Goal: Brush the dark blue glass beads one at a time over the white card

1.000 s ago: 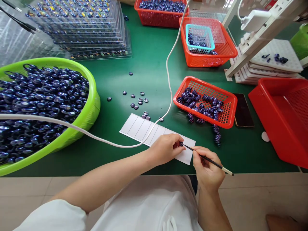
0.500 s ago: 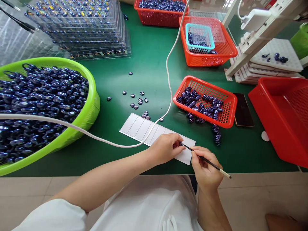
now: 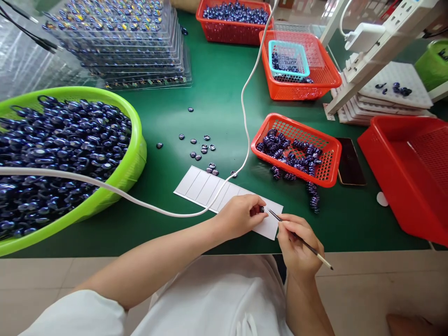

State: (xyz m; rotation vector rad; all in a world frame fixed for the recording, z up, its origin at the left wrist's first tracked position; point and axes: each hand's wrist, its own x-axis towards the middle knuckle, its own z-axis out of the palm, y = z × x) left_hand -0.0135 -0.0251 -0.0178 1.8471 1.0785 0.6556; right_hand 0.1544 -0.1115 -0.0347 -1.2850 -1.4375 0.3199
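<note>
My left hand (image 3: 241,213) pinches a small dark glossy piece (image 3: 262,209) between thumb and fingers, just over a white ruled paper strip (image 3: 201,186). Most of that piece is hidden by the fingertips. In my right hand (image 3: 301,242) is a thin paintbrush (image 3: 308,246) with a dark shaft and a pale end, held like a pen. Its fine tip points at the dark piece, with a small gap between them. Several loose dark oval pieces (image 3: 204,148) lie on the green table beyond the paper.
A green basket (image 3: 138,140) heaped with dark looped pieces stands left. Red baskets (image 3: 332,163) hold more pieces. Stacked clear trays (image 3: 185,70) rise at the back. A white cable (image 3: 244,107) crosses the paper. A phone (image 3: 352,163) and red bin (image 3: 392,186) are right.
The brush tip has drawn back slightly from the dark piece, and the brush's rear end has dipped a little. My left hand keeps its pinch. The view has shifted slightly.
</note>
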